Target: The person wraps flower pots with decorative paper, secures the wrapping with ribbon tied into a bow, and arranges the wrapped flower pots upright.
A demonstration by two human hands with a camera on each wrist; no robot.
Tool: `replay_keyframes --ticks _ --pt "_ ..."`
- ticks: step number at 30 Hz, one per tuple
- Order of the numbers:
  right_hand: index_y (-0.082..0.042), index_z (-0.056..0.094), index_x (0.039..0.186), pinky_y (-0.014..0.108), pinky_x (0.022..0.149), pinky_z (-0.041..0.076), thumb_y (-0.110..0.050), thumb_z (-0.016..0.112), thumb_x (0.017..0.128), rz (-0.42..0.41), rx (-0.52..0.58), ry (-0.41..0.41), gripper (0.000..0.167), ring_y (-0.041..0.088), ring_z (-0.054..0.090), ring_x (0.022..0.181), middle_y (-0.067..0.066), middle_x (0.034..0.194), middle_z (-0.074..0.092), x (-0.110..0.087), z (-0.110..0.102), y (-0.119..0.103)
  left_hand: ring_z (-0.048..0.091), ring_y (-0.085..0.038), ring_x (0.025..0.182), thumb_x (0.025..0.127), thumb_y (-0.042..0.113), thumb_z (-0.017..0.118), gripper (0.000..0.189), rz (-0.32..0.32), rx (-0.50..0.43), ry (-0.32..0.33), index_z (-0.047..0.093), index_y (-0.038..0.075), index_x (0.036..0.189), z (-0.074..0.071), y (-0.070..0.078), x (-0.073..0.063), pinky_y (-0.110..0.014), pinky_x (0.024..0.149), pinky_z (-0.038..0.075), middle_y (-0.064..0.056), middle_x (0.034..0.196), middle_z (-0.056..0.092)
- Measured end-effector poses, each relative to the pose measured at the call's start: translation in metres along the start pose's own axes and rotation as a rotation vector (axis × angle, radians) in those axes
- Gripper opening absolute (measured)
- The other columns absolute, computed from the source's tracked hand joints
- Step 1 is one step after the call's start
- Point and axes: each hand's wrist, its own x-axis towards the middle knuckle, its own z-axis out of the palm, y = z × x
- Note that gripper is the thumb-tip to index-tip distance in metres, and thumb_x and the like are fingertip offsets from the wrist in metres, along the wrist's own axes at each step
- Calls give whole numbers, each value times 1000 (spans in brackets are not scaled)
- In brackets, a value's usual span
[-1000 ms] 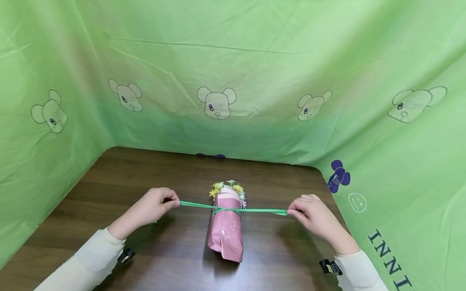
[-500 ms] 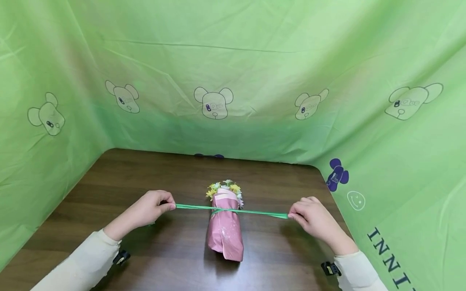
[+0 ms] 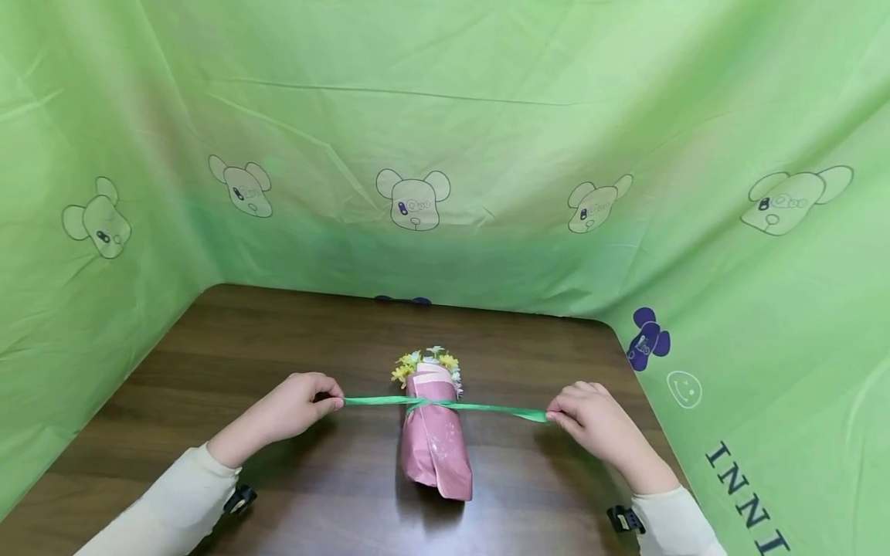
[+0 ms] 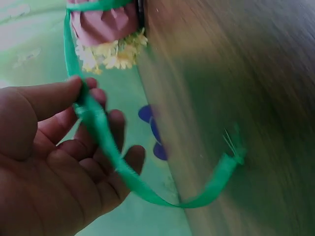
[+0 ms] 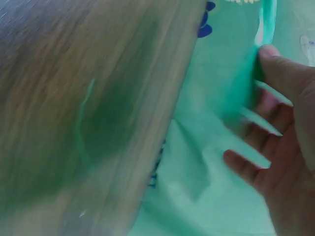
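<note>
A small bouquet in pink wrapping paper (image 3: 434, 448) lies on the table, its yellow and white flowers (image 3: 445, 360) pointing away from me. Round the wrapping's upper part runs a green ribbon (image 3: 497, 408), crossed on top and stretched out to both sides. My left hand (image 3: 295, 405) pinches one side between thumb and forefinger. In the left wrist view the ribbon's loose end (image 4: 211, 189) hangs in a curve past the palm, its tip frayed. On the other side my right hand (image 3: 594, 425) pinches the ribbon; the part below those fingers is blurred in the right wrist view.
The dark wooden table (image 3: 334, 324) has rounded back corners. Green cloth (image 3: 487, 93) printed with bear heads encloses it at the back and on both sides. Each sleeve carries a black wrist device, such as the left one (image 3: 239, 500).
The bouquet's near end has swung slightly to the right. The left hand has lowered a little, while both hands keep their pinch and the ribbon stays stretched.
</note>
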Motion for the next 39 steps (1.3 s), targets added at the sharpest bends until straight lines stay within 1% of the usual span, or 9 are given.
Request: replay_keyframes --ticks 4,9,15,23,26,29,32,35,39 --pt "-16 77 104 47 89 50 -19 78 89 49 0 -59 15 18 65 95 -5 99 71 14 0 -17 62 -6 86 96 18 72 9 37 30 7 76 14 103 6 12 8 -32 77 54 11 95 69" --pt "-12 73 118 49 101 49 -23 73 95 62 128 -42 26 23 66 110 1 114 73 42 2 -43 67 -13 100 95 18 73 25 37 16 30 72 7 118 17 32 23 -40 88 56 4 107 72" --pt "-14 74 113 41 95 52 -27 74 95 -7 254 -22 22 15 65 105 -5 107 72 74 15 -77 67 -10 97 95 19 74 17 113 -6 78 74 12 110 32 54 40 -36 87 57 6 103 72" --pt "-21 76 102 34 86 55 -25 78 91 102 330 -60 11 9 65 97 -10 99 73 92 37 -100 61 -4 84 93 18 76 10 98 -19 152 75 20 103 48 72 52 -27 77 54 12 93 67" --pt "-23 75 94 32 82 55 -25 79 90 145 336 -68 7 7 64 92 -13 94 71 95 41 -104 57 -4 78 92 15 77 8 108 -4 164 73 20 97 50 75 55 -25 72 51 13 86 63" --pt "-22 74 91 31 80 54 -24 79 91 151 330 -69 5 5 62 89 -14 92 69 96 43 -106 55 -5 77 91 13 77 11 121 17 168 71 22 89 50 77 56 -25 70 50 13 82 61" --pt "-20 74 91 31 79 54 -21 77 92 123 292 -49 3 7 60 86 -12 89 68 95 43 -105 55 -5 78 91 15 77 15 119 34 164 69 25 84 48 80 55 -25 72 50 14 83 60" --pt "-18 71 91 34 82 52 -18 75 93 73 200 -28 5 11 60 87 -10 88 66 93 43 -104 55 -6 79 91 16 78 17 103 62 161 67 26 81 44 80 53 -29 73 51 15 83 60" --pt "-15 65 93 39 91 51 -15 72 95 26 142 -26 8 16 63 90 -7 89 66 89 42 -101 53 -8 79 91 17 78 21 70 110 141 64 26 79 41 76 50 -30 73 49 15 81 57"
